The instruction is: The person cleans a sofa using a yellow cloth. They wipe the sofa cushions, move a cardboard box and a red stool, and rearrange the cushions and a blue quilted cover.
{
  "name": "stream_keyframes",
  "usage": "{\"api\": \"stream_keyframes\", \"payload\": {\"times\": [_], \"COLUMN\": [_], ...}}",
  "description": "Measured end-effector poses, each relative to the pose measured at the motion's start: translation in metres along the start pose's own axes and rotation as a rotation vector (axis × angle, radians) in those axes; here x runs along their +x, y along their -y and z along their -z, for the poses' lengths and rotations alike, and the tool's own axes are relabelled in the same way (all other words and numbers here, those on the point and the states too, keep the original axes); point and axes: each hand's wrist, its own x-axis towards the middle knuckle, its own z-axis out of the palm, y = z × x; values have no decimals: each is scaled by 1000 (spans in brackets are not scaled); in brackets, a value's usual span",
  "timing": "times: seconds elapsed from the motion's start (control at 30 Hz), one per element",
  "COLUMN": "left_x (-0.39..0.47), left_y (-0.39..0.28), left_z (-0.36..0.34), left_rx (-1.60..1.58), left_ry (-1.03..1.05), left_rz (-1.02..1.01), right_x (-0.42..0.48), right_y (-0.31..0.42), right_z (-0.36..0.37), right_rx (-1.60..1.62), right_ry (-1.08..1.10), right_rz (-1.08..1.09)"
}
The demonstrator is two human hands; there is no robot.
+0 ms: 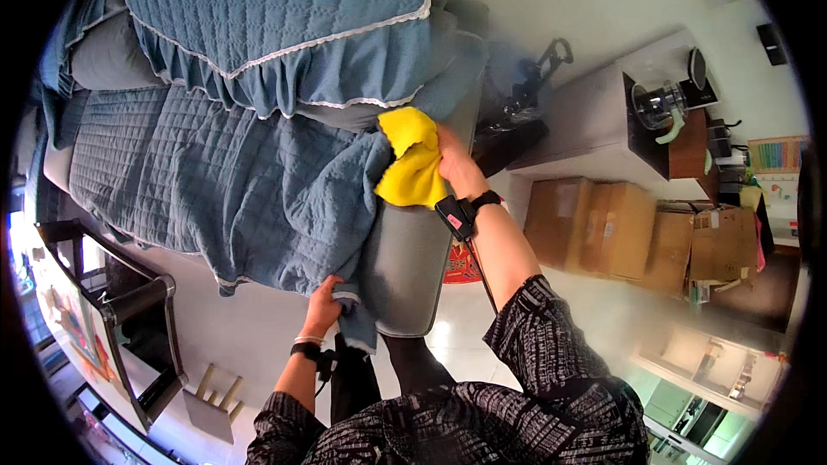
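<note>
A blue quilted sofa cover (258, 187) lies bunched over the seat of a grey sofa (407, 271). My left hand (325, 307) grips the cover's edge at the front of the seat, and a flap of it hangs below my fingers. My right hand (457, 158) holds a bright yellow cloth (415, 165) above the sofa's end, beside the folds of the cover. A second quilted cover (291, 0) with a white lace trim and a ruffle drapes over the backrest. Part of the grey seat end shows bare.
Cardboard boxes (607, 229) stand at the right by a cabinet (581, 110) with a glass appliance (656, 103) on top. Dark plastic-wrapped things (510, 123) are beyond the sofa's end. At the left are a black-framed table (142, 297) and a small stool (210, 410).
</note>
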Motion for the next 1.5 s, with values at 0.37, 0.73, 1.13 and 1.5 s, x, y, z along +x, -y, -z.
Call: {"api": "stream_keyframes", "payload": {"times": [0.37,0.73,1.13,1.5], "left_x": [-130,-79,31,33], "left_y": [-191,-193,-202,-195], "left_z": [95,-100,-111,-120], "left_rx": [-1138,375,624,745], "left_ry": [-20,688,236,369], "left_rz": [240,-132,-368,-390], "right_x": [-64,-100,-29,-16], "right_y": [104,91,121,112], "right_z": [7,172,130,163], "right_rx": [-595,-1389,-1584,-1405], "right_ry": [127,-475,-363,-357], "right_rz": [-21,349,353,582]}}
